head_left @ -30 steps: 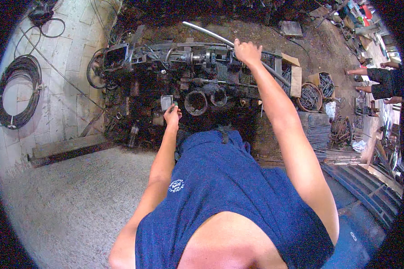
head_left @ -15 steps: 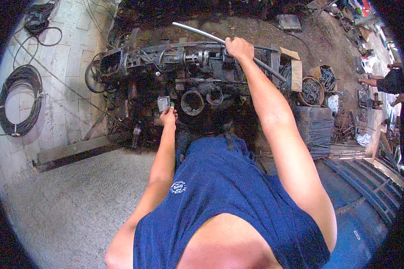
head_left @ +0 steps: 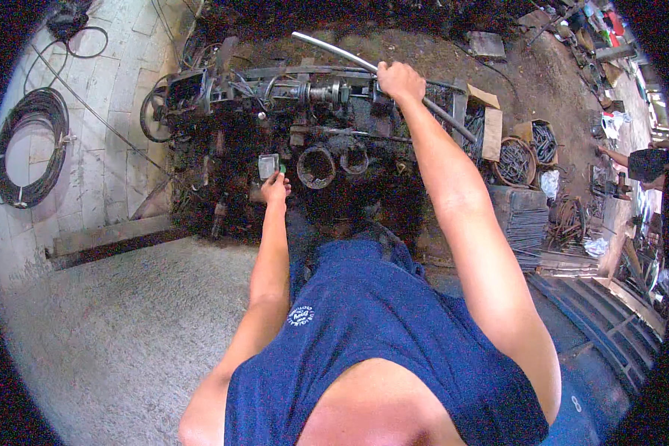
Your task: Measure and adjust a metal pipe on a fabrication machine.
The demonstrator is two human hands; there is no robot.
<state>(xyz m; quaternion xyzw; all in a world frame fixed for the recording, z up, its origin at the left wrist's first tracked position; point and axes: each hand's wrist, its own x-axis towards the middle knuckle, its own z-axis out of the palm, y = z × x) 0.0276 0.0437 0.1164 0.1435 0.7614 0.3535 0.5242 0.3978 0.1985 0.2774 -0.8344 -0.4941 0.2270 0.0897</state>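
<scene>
I stand over a dark, greasy bending machine (head_left: 305, 141) on the ground. My right hand (head_left: 398, 80) is closed around a long grey metal lever bar (head_left: 334, 49) that slants across the machine's top. My left hand (head_left: 275, 186) rests on a small grey switch box with a green button (head_left: 268, 166) at the machine's front, fingers curled on it. Two round steel rings (head_left: 317, 165) sit on the machine between my hands.
A coil of black cable (head_left: 30, 149) lies on the tiled floor at the left. Baskets and boxes of bent steel pieces (head_left: 514, 160) and stacked rods (head_left: 531, 227) stand at the right. Another person's arm (head_left: 632, 160) shows at the far right. Gravelly concrete (head_left: 104, 327) lies below left.
My right hand has swung the lever bar leftward across the machine. My left hand has stayed on the switch box.
</scene>
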